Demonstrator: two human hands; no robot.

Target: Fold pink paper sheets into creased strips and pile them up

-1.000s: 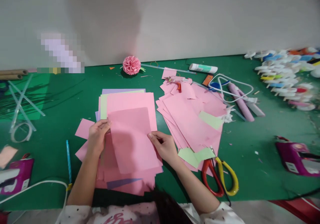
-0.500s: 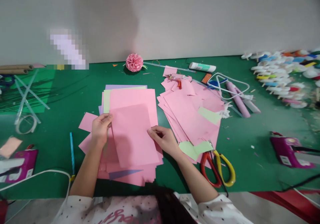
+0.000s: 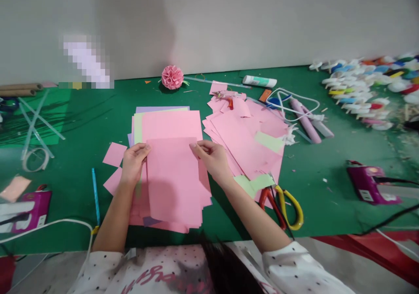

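Observation:
A pink sheet of paper (image 3: 173,180) is held between my two hands, above a stack of coloured paper (image 3: 170,123). My left hand (image 3: 135,160) pinches its upper left corner between thumb and fingers. At the upper right corner, my right hand (image 3: 211,156) grips it the same way. Pink, light green and purple edges show in the stack, and the held sheet hides much of it. Small pink paper squares (image 3: 114,154) lie left of the stack, beside my left forearm.
Right of the stack are loose pink papers (image 3: 235,141) and red-and-yellow scissors (image 3: 290,209). Behind stand a pink paper flower ball (image 3: 172,77) and a glue stick (image 3: 259,81). A blue pencil (image 3: 95,195), a purple power strip (image 3: 369,182) and a pile of white-and-coloured pieces (image 3: 356,88) flank them.
The pink sheet has turned from a tilt to nearly straight. My right hand has moved up to its upper right corner. The whole view has shifted slightly.

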